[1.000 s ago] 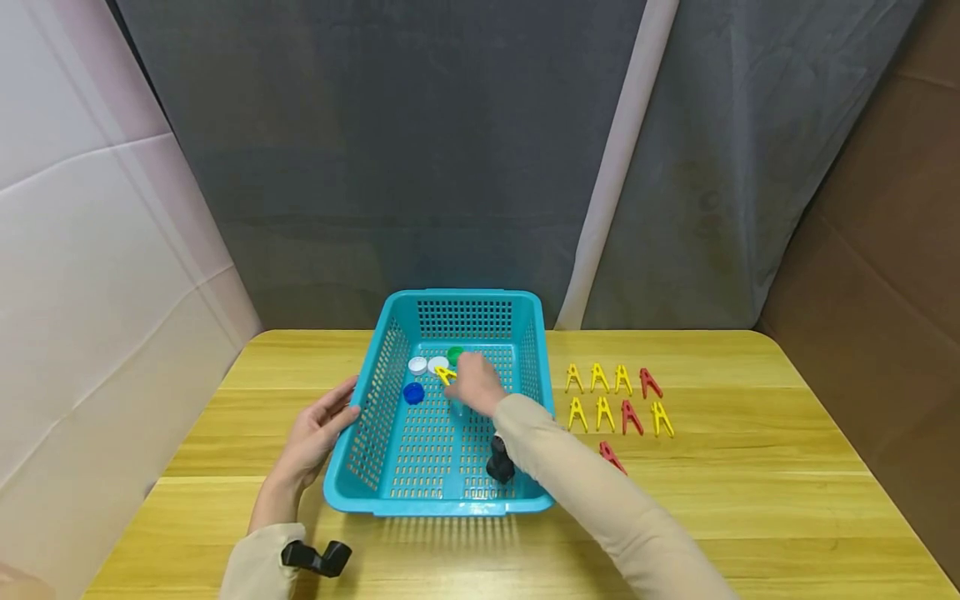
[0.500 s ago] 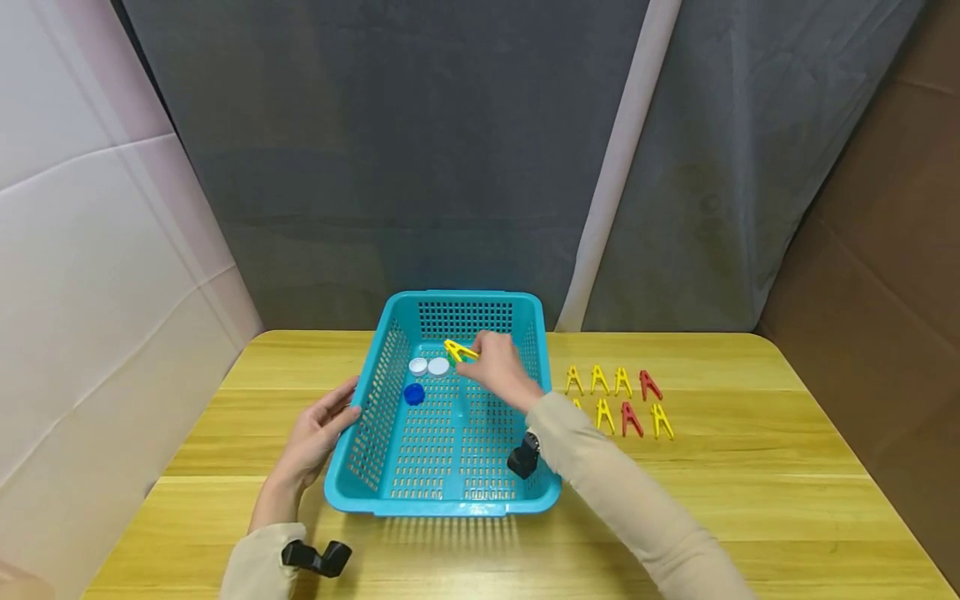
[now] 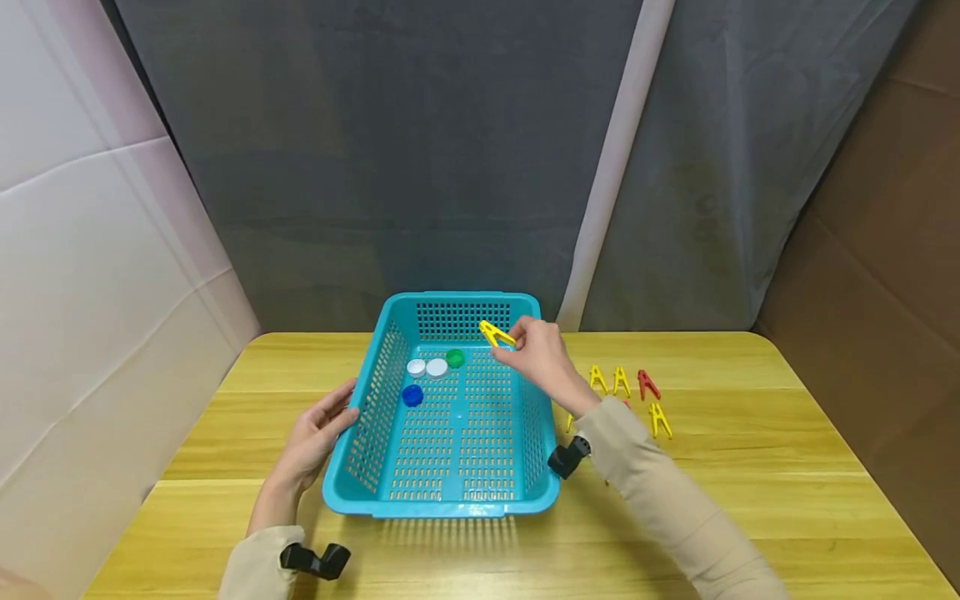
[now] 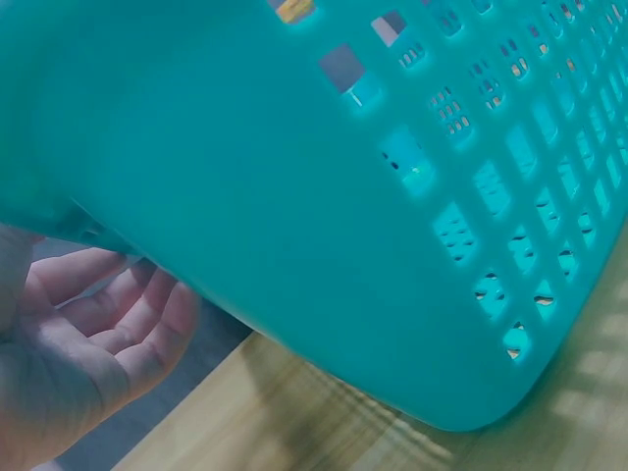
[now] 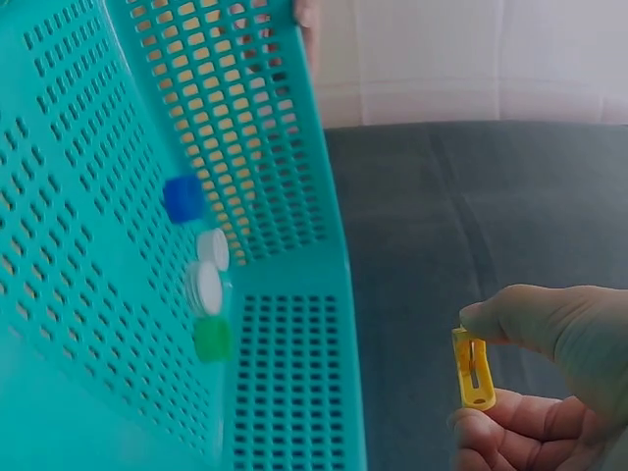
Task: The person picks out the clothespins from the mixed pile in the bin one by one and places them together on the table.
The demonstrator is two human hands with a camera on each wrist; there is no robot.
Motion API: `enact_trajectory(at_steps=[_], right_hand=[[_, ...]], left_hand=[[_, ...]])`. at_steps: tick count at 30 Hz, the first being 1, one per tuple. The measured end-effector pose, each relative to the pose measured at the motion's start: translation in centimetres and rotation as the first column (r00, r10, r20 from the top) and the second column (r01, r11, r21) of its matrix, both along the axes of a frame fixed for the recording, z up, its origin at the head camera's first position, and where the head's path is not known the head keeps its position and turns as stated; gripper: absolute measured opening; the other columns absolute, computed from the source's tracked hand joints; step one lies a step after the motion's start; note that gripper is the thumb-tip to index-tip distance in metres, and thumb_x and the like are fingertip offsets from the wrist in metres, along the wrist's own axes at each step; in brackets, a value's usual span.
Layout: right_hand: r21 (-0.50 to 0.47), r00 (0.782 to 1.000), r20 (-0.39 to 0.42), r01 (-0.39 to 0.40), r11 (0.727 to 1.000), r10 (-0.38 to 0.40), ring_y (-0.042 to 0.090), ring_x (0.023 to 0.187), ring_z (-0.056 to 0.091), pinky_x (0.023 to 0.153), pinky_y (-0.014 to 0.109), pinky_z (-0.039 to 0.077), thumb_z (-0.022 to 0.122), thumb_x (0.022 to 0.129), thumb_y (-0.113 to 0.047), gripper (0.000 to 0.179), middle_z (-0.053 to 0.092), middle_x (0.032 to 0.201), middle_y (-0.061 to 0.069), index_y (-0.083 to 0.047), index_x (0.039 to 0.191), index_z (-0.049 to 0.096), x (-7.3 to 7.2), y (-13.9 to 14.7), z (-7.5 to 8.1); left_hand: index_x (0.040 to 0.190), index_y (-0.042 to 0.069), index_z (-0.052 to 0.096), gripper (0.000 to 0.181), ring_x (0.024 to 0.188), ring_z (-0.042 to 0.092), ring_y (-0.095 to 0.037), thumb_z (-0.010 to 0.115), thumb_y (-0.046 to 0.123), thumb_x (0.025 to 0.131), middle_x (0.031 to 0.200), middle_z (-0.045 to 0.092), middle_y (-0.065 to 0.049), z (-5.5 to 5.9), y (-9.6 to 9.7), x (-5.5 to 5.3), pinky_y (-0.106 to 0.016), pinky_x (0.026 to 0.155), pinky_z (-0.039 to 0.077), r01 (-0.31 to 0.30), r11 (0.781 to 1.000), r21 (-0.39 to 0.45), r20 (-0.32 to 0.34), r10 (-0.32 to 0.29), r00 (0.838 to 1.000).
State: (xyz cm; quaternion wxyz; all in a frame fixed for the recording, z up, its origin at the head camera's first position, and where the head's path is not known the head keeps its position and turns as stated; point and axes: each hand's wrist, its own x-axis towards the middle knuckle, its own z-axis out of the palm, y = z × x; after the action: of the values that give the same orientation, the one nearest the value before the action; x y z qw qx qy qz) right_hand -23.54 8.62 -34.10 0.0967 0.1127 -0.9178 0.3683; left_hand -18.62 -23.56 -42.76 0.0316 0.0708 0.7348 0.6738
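Observation:
A yellow clothespin (image 3: 495, 334) is pinched between the thumb and fingers of my right hand (image 3: 542, 360), over the far right part of a turquoise plastic basket (image 3: 450, 508). In the right wrist view the clothespin (image 5: 475, 373) points out from the fingertips. My left hand (image 3: 311, 433) grips the basket's left rim, thumb on the edge; the left wrist view shows its curled fingers (image 4: 137, 314) under the rim. On the basket floor lie a blue bottle cap (image 3: 412, 396), two white caps (image 3: 437, 368) and a green cap (image 3: 454, 358).
Right of the basket, yellow clothespins (image 3: 621, 382) and red clothespins (image 3: 648, 385) lie on the wooden table (image 3: 750, 467); my right forearm hides some of them. A grey curtain (image 3: 480, 167) hangs behind the table.
My right hand has risen from the caps with the yellow clothespin and moved right toward the basket's far right side, uncovering the green cap. The left hand stays on the rim.

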Motion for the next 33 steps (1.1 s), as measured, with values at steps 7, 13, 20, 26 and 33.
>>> enact_trajectory(at_steps=[7, 13, 20, 26, 33], right_hand=[[-0.022, 0.998, -0.014, 0.068, 0.997, -0.068, 0.018, 0.061, 0.051, 0.051, 0.022, 0.046, 0.075, 0.079, -0.018, 0.026, 0.056, 0.074, 0.008, 0.002, 0.089, 0.062, 1.1, 3.8, -0.2], [-0.013, 0.991, -0.049, 0.121, 0.993, -0.121, 0.019, 0.058, 0.049, 0.048, 0.022, 0.042, 0.076, 0.078, -0.017, 0.027, 0.056, 0.072, 0.009, 0.003, 0.085, 0.061, 2.6, 7.2, -1.3], [0.026, 0.983, -0.034, 0.179, 0.983, -0.178, 0.016, 0.056, 0.046, 0.046, 0.021, 0.037, 0.077, 0.077, -0.016, 0.028, 0.055, 0.068, 0.008, 0.004, 0.082, 0.058, 4.8, 10.8, -3.3], [0.06, 0.974, 0.009, 0.226, 0.972, -0.227, 0.013, 0.053, 0.043, 0.045, 0.022, 0.033, 0.077, 0.077, -0.016, 0.029, 0.053, 0.064, 0.005, 0.001, 0.077, 0.054, 6.7, 13.1, -5.4], [0.1, 0.968, 0.035, 0.243, 0.965, -0.247, 0.012, 0.051, 0.041, 0.046, 0.022, 0.032, 0.077, 0.077, -0.016, 0.031, 0.048, 0.058, 0.002, -0.002, 0.071, 0.051, 9.0, 14.9, -8.1]], left_hand=[[0.143, -0.009, 0.028, 0.058, 0.099, 0.058, -0.002, 0.055, 0.011, 0.095, 0.114, 0.054, 0.01, -0.1, 0.1, -0.1, -0.021, 0.077, 0.052, 0.004, 0.999, 0.037, -0.012, -0.003, 1.0], [0.142, -0.01, 0.027, 0.058, 0.098, 0.058, -0.002, 0.054, 0.009, 0.095, 0.112, 0.056, 0.014, -0.2, 0.1, -0.1, -0.021, 0.078, 0.052, 0.008, 0.998, 0.063, -0.013, -0.007, 1.0], [0.142, -0.01, 0.027, 0.057, 0.099, 0.058, -0.002, 0.054, 0.01, 0.096, 0.112, 0.056, 0.014, -0.3, 0.0, -0.1, -0.021, 0.077, 0.052, 0.015, 0.998, 0.065, -0.017, -0.014, 1.0], [0.142, -0.011, 0.026, 0.058, 0.097, 0.059, -0.002, 0.053, 0.009, 0.096, 0.112, 0.057, 0.015, -0.4, -0.1, -0.1, -0.021, 0.075, 0.053, 0.021, 0.997, 0.076, -0.028, -0.019, 0.999], [0.142, -0.01, 0.027, 0.058, 0.098, 0.058, -0.001, 0.054, 0.011, 0.096, 0.111, 0.057, 0.016, -0.4, 0.0, -0.1, -0.021, 0.076, 0.052, 0.01, 0.999, 0.054, -0.023, -0.009, 1.0]])
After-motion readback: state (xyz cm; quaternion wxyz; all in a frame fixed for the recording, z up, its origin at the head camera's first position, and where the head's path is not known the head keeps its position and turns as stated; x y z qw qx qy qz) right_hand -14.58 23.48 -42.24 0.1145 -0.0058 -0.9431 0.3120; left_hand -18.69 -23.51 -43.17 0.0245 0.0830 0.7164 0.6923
